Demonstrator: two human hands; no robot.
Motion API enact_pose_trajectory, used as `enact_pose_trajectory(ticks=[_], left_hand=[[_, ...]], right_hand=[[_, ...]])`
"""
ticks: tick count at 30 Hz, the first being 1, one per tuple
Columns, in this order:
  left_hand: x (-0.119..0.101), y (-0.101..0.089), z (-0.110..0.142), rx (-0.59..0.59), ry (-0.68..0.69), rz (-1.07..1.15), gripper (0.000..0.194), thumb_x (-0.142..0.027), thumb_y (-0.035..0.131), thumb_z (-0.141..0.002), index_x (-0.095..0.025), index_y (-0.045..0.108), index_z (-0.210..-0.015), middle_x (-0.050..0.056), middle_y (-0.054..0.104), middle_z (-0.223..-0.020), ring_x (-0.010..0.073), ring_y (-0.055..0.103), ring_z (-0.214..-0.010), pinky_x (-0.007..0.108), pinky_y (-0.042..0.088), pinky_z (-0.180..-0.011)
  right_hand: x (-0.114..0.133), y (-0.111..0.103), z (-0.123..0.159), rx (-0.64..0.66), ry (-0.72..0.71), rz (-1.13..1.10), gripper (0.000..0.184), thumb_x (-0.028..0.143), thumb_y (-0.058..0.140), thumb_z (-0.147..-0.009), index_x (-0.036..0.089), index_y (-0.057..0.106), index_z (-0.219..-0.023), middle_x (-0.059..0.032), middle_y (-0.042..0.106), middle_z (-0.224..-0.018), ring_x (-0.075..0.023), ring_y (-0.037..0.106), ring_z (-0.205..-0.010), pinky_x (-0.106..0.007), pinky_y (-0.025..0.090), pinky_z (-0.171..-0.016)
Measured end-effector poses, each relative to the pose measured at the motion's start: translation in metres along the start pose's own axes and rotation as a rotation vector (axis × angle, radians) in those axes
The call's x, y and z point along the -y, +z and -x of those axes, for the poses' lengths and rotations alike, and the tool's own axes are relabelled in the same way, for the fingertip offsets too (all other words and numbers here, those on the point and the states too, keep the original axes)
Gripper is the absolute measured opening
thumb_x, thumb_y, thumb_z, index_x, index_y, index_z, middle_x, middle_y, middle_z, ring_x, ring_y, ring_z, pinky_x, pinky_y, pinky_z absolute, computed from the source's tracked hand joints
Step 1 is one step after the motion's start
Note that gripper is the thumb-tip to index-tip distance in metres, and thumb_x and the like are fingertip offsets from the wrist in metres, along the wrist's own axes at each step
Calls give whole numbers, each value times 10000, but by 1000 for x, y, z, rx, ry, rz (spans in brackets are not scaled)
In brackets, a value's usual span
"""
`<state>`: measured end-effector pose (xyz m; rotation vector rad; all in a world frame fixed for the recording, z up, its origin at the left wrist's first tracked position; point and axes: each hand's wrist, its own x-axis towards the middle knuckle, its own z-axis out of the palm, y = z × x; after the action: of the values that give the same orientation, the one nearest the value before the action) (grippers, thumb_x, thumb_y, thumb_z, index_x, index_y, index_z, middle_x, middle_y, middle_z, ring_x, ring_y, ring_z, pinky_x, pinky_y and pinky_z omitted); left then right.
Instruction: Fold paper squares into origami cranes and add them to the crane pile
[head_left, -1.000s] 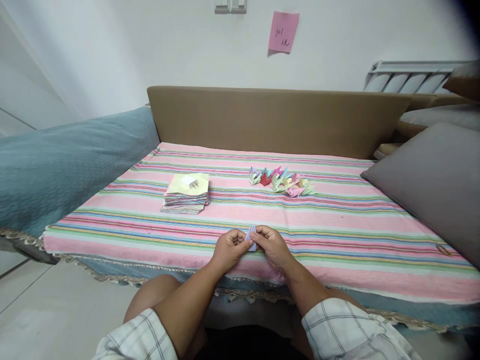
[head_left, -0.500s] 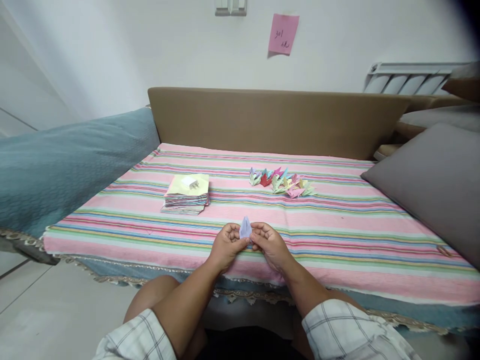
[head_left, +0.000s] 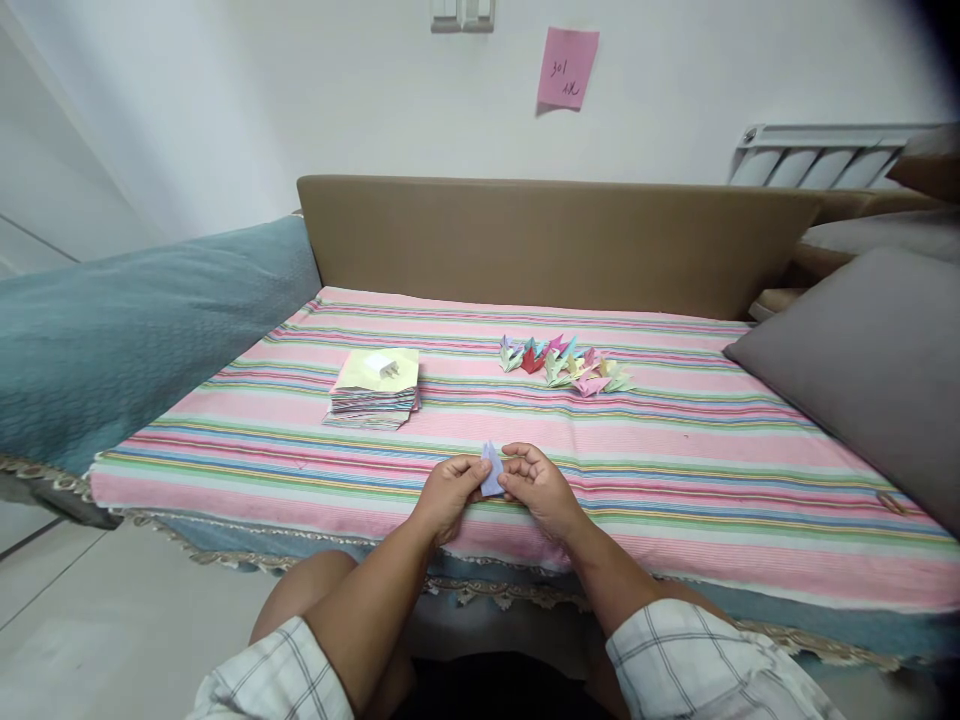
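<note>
A small folded piece of lilac paper (head_left: pixel 492 476) is pinched between my two hands, above the front part of the striped cloth. On its left side, my left hand (head_left: pixel 451 492) grips it with the thumb in front. My right hand (head_left: pixel 541 488) holds the right edge between thumb and fingers. Beyond my hands lies a cluster of folded paper cranes (head_left: pixel 559 366) in several colours. To the left stands a stack of square paper sheets (head_left: pixel 371 402), and a white plug adapter (head_left: pixel 381 366) rests on top.
The striped cloth (head_left: pixel 247 420) covers a sofa seat with a brown backrest (head_left: pixel 540 245). A blue-covered armrest (head_left: pixel 165 300) borders the left and a grey cushion (head_left: pixel 870 350) the right. A small brown loop (head_left: pixel 891 503) lies near that cushion.
The lilac paper has turned and now shows a narrower, slanted shape with its top split into points. My left thumb has moved up onto its face.
</note>
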<state>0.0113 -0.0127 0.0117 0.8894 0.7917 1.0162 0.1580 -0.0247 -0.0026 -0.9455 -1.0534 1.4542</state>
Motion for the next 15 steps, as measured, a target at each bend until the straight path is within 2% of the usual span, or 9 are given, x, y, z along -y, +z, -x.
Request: enact_pose_trajectory(ticks=[6, 11, 15], left_hand=[[0, -1, 0, -81, 19, 31, 308, -360, 810, -525, -136, 611, -599, -19, 580, -541, 98, 515, -510, 234, 423, -548], [4, 0, -1, -132, 103, 44, 318, -347, 805, -531, -143, 562, -557, -44, 546, -499, 75, 472, -477, 206, 366, -505], [7, -1, -1, -145, 130, 19, 302, -345, 787, -564, -138, 567, -558, -44, 544, -483, 66, 451, -464, 200, 342, -487]], right_hand=[[-3, 0, 1, 77, -24, 46, 448, 326, 742, -637, 216, 502, -1000, 41, 588, -713, -84, 530, -573, -240, 443, -568], [-4, 2, 1, 63, -28, 47, 427, 360, 737, -645, 220, 524, -987, 28, 589, -734, -95, 540, -590, -234, 446, -547], [0, 2, 2, 139, 6, 125, 357, 419, 725, -652, 184, 577, -876, 2, 607, -726, -101, 540, -592, -231, 441, -531]])
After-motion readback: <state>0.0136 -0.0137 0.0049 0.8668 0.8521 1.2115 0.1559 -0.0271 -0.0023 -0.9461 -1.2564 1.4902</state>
